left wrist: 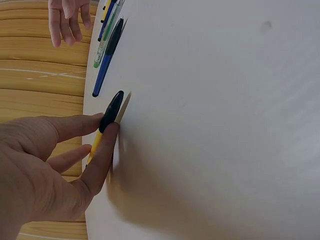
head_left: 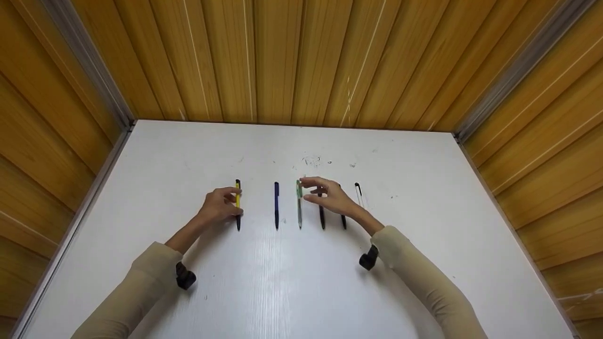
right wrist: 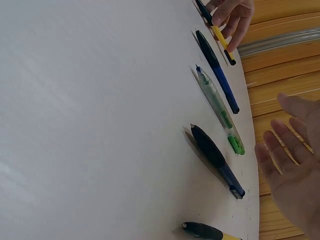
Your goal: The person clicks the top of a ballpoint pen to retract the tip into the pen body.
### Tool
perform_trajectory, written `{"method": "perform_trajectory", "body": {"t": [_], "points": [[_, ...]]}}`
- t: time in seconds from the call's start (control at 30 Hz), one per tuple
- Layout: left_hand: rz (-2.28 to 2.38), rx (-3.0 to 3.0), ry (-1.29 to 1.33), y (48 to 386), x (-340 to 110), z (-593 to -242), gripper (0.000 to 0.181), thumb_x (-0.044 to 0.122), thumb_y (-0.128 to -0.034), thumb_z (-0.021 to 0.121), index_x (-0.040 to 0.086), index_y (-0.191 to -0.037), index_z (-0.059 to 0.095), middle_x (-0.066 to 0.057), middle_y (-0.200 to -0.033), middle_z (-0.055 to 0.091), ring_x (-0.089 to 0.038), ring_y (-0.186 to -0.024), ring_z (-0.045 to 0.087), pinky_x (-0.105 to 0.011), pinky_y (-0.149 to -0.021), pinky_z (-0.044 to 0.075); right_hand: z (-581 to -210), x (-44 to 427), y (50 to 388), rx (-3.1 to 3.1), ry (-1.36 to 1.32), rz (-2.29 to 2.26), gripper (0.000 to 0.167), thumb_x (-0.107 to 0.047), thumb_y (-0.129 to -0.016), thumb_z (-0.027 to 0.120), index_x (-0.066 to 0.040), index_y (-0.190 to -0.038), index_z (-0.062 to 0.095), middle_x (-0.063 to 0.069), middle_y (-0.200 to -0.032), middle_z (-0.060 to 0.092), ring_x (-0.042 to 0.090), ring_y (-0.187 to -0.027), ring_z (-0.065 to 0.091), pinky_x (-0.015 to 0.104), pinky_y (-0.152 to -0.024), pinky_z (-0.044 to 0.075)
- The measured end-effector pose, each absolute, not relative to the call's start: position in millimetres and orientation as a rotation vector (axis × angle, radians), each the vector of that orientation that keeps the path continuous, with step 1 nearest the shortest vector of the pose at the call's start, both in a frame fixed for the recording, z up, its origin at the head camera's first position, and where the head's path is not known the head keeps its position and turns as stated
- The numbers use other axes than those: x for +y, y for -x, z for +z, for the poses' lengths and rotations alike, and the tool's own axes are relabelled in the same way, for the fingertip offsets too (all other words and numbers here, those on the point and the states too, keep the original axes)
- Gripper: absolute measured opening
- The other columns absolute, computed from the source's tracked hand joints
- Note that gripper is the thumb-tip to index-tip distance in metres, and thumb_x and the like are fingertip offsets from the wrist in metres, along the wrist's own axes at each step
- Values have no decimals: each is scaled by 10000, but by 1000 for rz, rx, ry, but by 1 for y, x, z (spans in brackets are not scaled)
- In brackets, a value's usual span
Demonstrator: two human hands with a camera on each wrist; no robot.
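My left hand pinches a yellow pen with a black grip between thumb and fingers, at the left end of a row of pens. In the left wrist view the fingertips press both sides of its black grip. A blue pen lies just right of it, then a clear green pen. My right hand hovers over the row beside the green pen, fingers apart and holding nothing. Beneath it lie a dark blue pen and another yellow pen with a black grip, partly hidden in the head view.
A clear pen with a black end lies at the row's right end, partly behind the right wrist. The white table carries small dark marks beyond the pens. Wood-patterned walls stand around its back and sides.
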State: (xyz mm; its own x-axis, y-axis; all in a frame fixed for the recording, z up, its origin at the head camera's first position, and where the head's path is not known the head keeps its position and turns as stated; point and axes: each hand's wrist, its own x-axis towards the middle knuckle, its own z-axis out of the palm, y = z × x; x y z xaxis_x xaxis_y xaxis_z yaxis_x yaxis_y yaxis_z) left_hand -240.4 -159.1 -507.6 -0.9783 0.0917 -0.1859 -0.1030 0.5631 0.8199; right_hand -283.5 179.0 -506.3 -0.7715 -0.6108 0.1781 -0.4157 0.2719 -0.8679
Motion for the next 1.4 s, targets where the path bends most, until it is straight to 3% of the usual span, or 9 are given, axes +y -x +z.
{"method": "perform_trajectory", "body": {"t": [0.2, 0.37, 0.6, 1.1, 1.27, 1.4], "points": [[1369, 2594, -53, 240, -160, -508, 565, -24, -820, 782, -31, -1358, 610, -266, -1197, 642, -271, -996, 602, -223, -715, 546, -509, 183, 284, 2491, 982, -1399, 432, -99, -985, 673, 56, -1376, 576, 245, -1408, 587, 438, -1324, 547, 581, -1107, 486], [1318, 2596, -103, 242, -161, -507, 547, -2, -828, 782, -31, -1349, 615, -270, -1222, 638, -300, -1034, 604, -289, -778, 559, -511, 189, 285, 2554, 1012, -1300, 424, -99, -984, 674, 54, -1369, 584, 211, -1397, 597, 406, -1331, 546, 587, -1099, 488], [1268, 2638, -167, 246, -160, -510, 527, 5, -822, 793, -37, -1320, 627, -261, -1192, 660, -320, -1045, 623, -384, -863, 552, -478, 185, 265, 2570, 1086, -1266, 348, 71, -952, 636, 154, -1286, 592, 358, -1310, 589, 516, -1264, 549, 664, -1060, 472], [1306, 2629, -178, 245, -162, -501, 502, -12, -845, 765, -43, -1321, 608, -279, -1173, 651, -326, -1008, 656, -326, -768, 582, -505, 203, 283, 2581, 1042, -1282, 372, -62, -975, 673, 77, -1316, 620, 253, -1355, 614, 429, -1296, 565, 590, -1070, 511], [1458, 2566, -198, 244, -153, -493, 511, -31, -875, 719, -88, -1357, 558, -318, -1177, 601, -343, -906, 696, -386, -738, 651, -505, 205, 283, 2595, 1032, -1260, 370, -79, -986, 665, 64, -1324, 620, 226, -1360, 618, 407, -1296, 570, 554, -1067, 527], [1480, 2497, -255, 244, -138, -488, 530, -22, -893, 711, -88, -1386, 527, -329, -1219, 579, -410, -934, 711, -424, -792, 656, -506, 205, 283, 2578, 1037, -1265, 366, -77, -992, 655, 68, -1326, 616, 222, -1368, 616, 402, -1304, 566, 558, -1073, 521]]}}
